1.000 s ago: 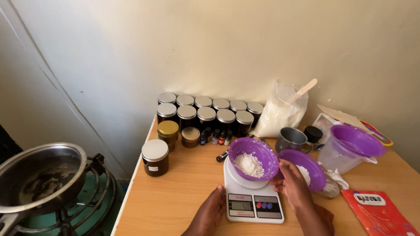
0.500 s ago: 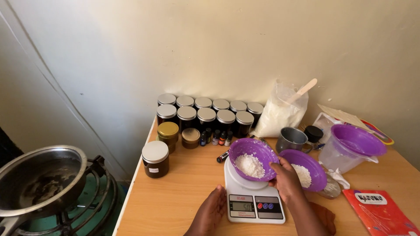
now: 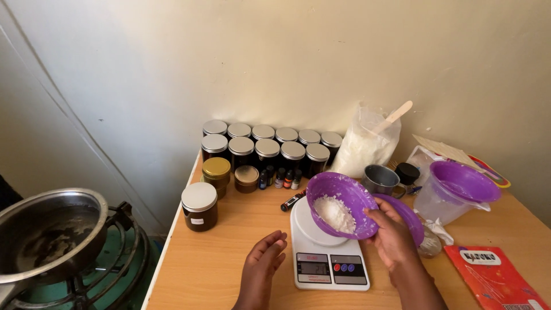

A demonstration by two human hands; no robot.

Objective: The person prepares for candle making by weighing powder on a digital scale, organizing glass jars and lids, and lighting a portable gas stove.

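My right hand (image 3: 392, 236) grips the rim of a purple bowl (image 3: 341, 204) with white flakes inside and holds it tilted above a white digital kitchen scale (image 3: 327, 252). My left hand (image 3: 263, 259) rests open on the wooden table just left of the scale, holding nothing. A second purple bowl (image 3: 408, 217) lies behind my right hand, partly hidden by it.
Rows of dark jars with silver lids (image 3: 265, 147) line the wall. A lone dark jar (image 3: 199, 206) stands near the left edge. A clear bag of white flakes (image 3: 363, 143), metal cup (image 3: 380, 179), jug with purple funnel (image 3: 456, 189) and red packet (image 3: 492, 274) sit right. A steel pot (image 3: 49, 234) sits on a burner.
My right hand has lifted the purple bowl off the scale and tilted it toward the left. My left hand has moved away from the scale, out to its left.
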